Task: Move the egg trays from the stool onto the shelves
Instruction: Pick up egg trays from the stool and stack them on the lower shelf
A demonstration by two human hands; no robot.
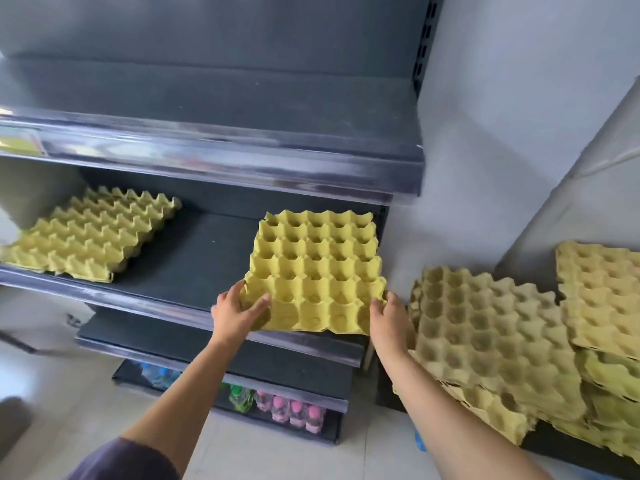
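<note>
— Yellow pulp tray [317, 271]: where do you have it?
— On the right half of the middle shelf [201, 258], cups up, with its near edge out past the front lip. I cannot tell whether the far end rests on the board or hangs just above it.
— Hands?
— My left hand [235, 313] grips the near left corner, thumb on top and fingers curled at the side edge. My right hand [389, 315] curls round the near right corner. How far its fingers reach underneath I cannot see.
— What else is hard to read?
— The left tray [93, 233] on the same shelf is cut by the frame edge. The stacks [485, 334] to my right lean untidily and run off the frame. Only a dark strip of the stool [547, 443] shows under them. The bottles [294, 414] low down are half covered by the board above; their pink caps are plain, the rest is blurred. A yellow label [17, 142] at the far left is smeared.
— And the room?
— Dark grey metal shelving with glossy front lips. There is a pale grey wall [502, 116] on the right and a pale tiled floor [69, 393]. A dark sleeve [128, 459] shows at the bottom.
</note>
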